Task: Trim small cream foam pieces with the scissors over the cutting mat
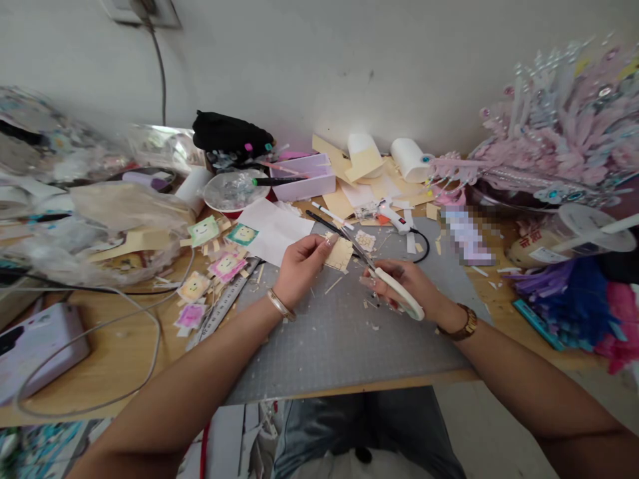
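My left hand (301, 266) pinches a small tan piece of card (340, 253) above the grey cutting mat (339, 332). My right hand (399, 285) grips white-handled scissors (394, 285); their dark blades reach up and left to the edge of the card. Each wrist wears a bracelet or watch. Small offcuts lie scattered on the mat beneath both hands.
Several small coloured smiley-face squares (227, 265) and a metal ruler (224, 305) lie left of the mat. A glue gun (394, 217), pens, a purple box (302, 176) and tan sheets sit behind. Plastic bags crowd the left; pink ornaments (554, 133) and feathers fill the right.
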The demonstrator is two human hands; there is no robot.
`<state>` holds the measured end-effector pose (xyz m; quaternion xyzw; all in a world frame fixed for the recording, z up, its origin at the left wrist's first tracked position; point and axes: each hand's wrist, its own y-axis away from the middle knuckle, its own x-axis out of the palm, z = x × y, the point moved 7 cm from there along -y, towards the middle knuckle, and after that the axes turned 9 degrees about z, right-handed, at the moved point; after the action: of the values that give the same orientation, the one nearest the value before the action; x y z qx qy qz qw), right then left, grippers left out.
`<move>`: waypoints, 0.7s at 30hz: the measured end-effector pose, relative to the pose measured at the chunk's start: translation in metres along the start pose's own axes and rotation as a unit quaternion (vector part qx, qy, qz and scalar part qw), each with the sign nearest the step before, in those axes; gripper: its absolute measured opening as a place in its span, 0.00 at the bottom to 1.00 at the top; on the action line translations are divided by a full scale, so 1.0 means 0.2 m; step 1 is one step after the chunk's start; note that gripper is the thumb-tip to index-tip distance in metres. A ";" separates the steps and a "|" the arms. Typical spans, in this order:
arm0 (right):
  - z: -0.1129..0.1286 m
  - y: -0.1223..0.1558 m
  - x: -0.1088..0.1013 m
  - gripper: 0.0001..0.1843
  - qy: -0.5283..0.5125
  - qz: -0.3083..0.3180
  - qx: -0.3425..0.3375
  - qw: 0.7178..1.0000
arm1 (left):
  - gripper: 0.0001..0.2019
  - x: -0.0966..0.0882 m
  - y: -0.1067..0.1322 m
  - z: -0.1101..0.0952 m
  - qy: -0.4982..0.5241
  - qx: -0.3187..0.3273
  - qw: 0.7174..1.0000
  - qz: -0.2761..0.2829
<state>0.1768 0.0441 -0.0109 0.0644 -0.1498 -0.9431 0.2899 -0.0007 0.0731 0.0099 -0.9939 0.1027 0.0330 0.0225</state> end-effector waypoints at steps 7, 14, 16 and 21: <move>-0.01 -0.01 0.01 0.18 -0.006 0.005 -0.002 1.000 | 0.20 0.00 0.00 -0.01 -0.028 0.023 0.999 -0.004; 0.00 -0.02 -0.02 0.20 -0.043 -0.017 -0.016 0.999 | 0.19 0.07 -0.01 0.07 0.052 -0.035 0.996 0.063; 0.01 -0.02 -0.02 0.22 -0.044 -0.017 -0.025 0.999 | 0.19 0.09 -0.01 0.09 0.091 -0.044 0.991 0.086; 0.01 -0.02 -0.02 0.27 -0.049 -0.029 -0.002 0.998 | 0.20 0.11 -0.03 0.10 0.136 -0.042 0.984 0.106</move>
<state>0.1776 0.0495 -0.0091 0.0219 -0.1604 -0.9532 0.2553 0.0214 0.0752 -0.0114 -0.9726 0.2081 -0.0965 -0.0369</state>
